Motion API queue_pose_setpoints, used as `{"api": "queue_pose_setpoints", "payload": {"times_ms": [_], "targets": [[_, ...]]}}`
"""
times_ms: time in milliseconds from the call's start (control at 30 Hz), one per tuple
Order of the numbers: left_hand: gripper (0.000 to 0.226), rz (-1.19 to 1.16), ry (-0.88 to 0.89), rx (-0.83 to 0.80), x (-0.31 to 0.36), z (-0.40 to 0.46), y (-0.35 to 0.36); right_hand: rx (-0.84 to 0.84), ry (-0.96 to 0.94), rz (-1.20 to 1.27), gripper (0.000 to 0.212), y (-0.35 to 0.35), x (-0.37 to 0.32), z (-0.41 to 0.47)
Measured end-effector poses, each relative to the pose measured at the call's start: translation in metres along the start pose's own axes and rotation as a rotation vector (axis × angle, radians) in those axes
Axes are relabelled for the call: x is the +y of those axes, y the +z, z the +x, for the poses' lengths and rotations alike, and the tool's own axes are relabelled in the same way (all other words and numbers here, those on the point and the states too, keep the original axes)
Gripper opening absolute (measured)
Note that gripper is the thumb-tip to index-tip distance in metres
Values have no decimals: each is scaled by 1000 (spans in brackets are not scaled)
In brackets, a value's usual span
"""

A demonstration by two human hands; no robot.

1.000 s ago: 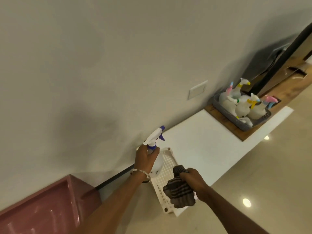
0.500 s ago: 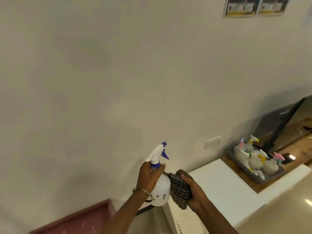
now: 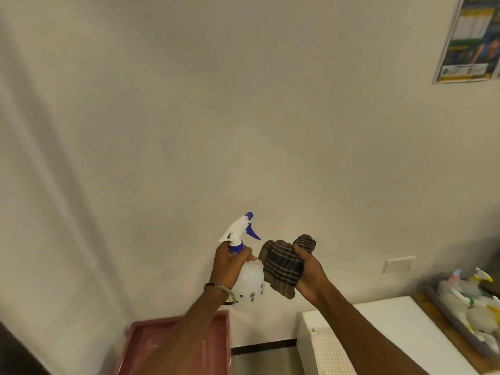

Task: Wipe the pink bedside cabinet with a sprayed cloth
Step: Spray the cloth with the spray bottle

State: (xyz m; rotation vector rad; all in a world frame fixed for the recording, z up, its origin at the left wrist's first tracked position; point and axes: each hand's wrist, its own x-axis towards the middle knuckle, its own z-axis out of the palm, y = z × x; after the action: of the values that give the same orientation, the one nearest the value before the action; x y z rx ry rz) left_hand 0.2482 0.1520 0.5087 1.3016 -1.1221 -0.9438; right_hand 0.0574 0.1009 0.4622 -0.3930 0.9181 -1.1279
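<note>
While I hold both tools up in front of the wall, nothing has touched the cabinet yet. Head view: my left hand (image 3: pixel 230 269) has its grip wrapped tight round the neck of the white plastic spray bottle with the blue trigger and nozzle (image 3: pixel 244 255), no finger on the trigger that I can see. My right hand (image 3: pixel 307 274) is closed on the bunched brown checked cloth (image 3: pixel 282 263), held just beside the bottle body, the nozzle aiming above it toward the wall. The pink bedside cabinet (image 3: pixel 151 345) sits low left, under my left forearm, top bare and dry-looking.

Progress, my judgement: bottle and cloth collected; spraying the cloth about to start; wiping all left to do.

Right of it, a white tabletop (image 3: pixel 392 320) carries a white perforated plastic basket (image 3: pixel 327 353) and, at the far right, a grey tray of spray bottles (image 3: pixel 460 328).

Against half a second ago: the cloth has come off the bottle and been lifted, spread more toward the nozzle; a second ago the bottle was down at the basket.
</note>
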Motion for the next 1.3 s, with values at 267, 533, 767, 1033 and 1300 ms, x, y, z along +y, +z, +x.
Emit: {"api": "queue_pose_setpoints", "payload": {"times_ms": [267, 533, 767, 1033, 1300], "targets": [[4, 35, -55, 48, 15, -5, -66, -169, -35, -56, 37, 80, 16, -5], [31, 26, -80, -79, 22, -4, -93, -305, -77, -191, 37, 127, -3, -9], [45, 53, -93, -127, 24, -6, -84, -372, -87, -248, 29, 133, -26, -19], [50, -40, -55, -151, 29, -7, -68, -342, -113, -245, 34, 115, -38, -24], [55, 104, -23, -126, 51, -1, -63, -278, -160, -282, 41, 113, -54, -30]]}}
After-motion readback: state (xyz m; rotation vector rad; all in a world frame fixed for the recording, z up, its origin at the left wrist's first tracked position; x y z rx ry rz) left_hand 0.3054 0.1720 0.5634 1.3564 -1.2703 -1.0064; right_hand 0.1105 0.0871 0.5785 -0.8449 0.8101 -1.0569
